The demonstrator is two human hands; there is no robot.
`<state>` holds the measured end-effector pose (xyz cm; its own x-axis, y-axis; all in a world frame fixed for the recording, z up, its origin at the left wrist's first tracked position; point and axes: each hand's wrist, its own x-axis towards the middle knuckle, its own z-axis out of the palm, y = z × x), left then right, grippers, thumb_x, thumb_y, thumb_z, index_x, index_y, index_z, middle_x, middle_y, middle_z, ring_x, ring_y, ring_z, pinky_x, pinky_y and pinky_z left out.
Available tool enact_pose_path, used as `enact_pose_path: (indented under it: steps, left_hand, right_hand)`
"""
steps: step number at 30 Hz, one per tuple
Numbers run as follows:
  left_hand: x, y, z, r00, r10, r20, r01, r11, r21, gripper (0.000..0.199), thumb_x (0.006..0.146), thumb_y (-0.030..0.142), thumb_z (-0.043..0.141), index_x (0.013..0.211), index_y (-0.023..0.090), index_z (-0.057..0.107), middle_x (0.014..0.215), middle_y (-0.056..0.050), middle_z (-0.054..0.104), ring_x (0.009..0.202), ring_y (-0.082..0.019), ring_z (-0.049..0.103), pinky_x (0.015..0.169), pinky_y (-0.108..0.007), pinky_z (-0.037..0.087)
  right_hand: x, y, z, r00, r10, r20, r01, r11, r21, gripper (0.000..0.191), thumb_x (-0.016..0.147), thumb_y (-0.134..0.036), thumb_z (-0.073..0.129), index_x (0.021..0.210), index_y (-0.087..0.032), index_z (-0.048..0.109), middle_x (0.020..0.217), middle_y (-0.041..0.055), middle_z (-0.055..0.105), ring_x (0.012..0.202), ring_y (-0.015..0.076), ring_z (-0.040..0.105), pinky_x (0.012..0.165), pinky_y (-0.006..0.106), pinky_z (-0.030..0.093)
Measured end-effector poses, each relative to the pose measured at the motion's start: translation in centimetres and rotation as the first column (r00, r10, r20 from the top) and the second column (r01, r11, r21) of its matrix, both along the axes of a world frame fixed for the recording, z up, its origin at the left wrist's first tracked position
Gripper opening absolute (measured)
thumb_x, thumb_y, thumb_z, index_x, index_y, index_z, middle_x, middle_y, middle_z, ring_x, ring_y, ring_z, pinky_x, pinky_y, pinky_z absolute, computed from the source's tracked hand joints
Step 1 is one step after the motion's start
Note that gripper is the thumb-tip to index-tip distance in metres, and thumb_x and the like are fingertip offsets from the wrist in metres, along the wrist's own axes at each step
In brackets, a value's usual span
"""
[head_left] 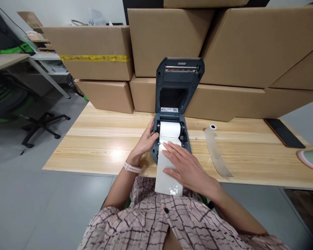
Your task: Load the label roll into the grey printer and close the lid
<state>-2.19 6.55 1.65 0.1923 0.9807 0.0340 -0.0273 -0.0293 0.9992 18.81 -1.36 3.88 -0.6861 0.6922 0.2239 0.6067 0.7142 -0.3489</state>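
A dark grey label printer (187, 133) stands at the table's front edge with its lid (179, 81) raised. Inside it sits a white label roll (170, 129), held between black side holders. From the roll a white label strip (165, 177) runs out over the printer's front and past the table edge toward my lap. My left hand (146, 139) rests against the printer's left side, its thumb on the rim beside the roll and its other fingers partly hidden. My right hand (184, 165) lies flat on the strip, fingers stretched out to the left.
Stacked cardboard boxes (169, 38) line the back of the wooden table (94, 146). Right of the printer lie a small roll with a loose strip (215, 152), a dark phone-like slab (284, 133) and a green and pink object (311, 159). An office chair (41, 125) stands at left.
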Motion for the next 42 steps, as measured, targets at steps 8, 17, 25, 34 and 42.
enact_pose_path:
  steps: [8,17,25,34,42]
  left_hand:
    - [1.4,-4.0,1.0,0.994,0.087,-0.069,-0.088,0.996,-0.016,0.084,0.096,0.041,0.065,0.167,0.026,0.023,0.177,-0.004,0.018,0.165,-0.029,0.012,0.135,-0.043,0.013]
    - [1.6,-8.8,0.1,0.997,0.075,0.011,-0.073,0.990,-0.119,0.104,0.090,0.045,0.074,0.169,0.031,0.007,0.177,-0.007,0.018,0.162,-0.033,0.024,0.132,-0.049,0.028]
    - [2.0,-8.9,-0.5,0.989,0.125,-0.076,-0.130,0.990,-0.058,0.109,0.086,0.047,0.078,0.169,0.032,0.008,0.178,-0.006,0.014,0.163,-0.034,0.018,0.133,-0.048,0.026]
    - [2.1,-10.8,-1.6,0.990,0.126,-0.063,-0.131,0.988,-0.079,0.115,0.089,0.053,0.074,0.167,0.039,-0.008,0.179,-0.005,0.004,0.163,-0.033,0.019,0.129,-0.048,0.032]
    - [1.2,-8.6,-1.1,0.966,0.258,0.037,-0.260,0.961,0.094,0.092,0.097,0.070,0.049,0.168,0.038,0.001,0.179,-0.002,0.004,0.166,-0.030,0.003,0.135,-0.044,0.012]
  right_hand:
    - [0.0,-0.4,-0.7,0.999,0.007,-0.039,-0.007,1.000,0.000,0.067,0.102,-0.053,0.054,0.161,-0.025,0.037,0.166,0.0139,0.041,0.159,0.0292,0.031,0.126,0.061,0.039]
    - [4.4,3.0,6.1,0.976,0.122,-0.181,-0.166,0.953,-0.253,0.049,0.096,-0.058,0.064,0.143,-0.042,0.062,0.145,-0.0026,0.067,0.136,0.0264,0.063,0.114,0.053,0.054]
    - [3.7,19.9,13.1,0.541,-0.368,-0.756,0.258,0.928,-0.268,0.044,0.109,-0.044,0.036,0.147,-0.025,0.048,0.152,-0.0047,0.058,0.147,0.0131,0.048,0.121,0.036,0.039]
    - [2.3,10.5,8.7,0.631,-0.182,-0.754,0.200,0.977,-0.069,0.049,0.108,-0.060,0.030,0.122,-0.029,0.065,0.131,0.0003,0.069,0.128,0.0247,0.061,0.119,0.047,0.045]
    - [2.6,0.1,-0.5,0.915,-0.157,-0.371,0.209,0.972,0.106,0.045,0.107,-0.037,0.039,0.150,-0.031,0.049,0.158,0.0062,0.054,0.156,0.0283,0.037,0.124,0.057,0.037]
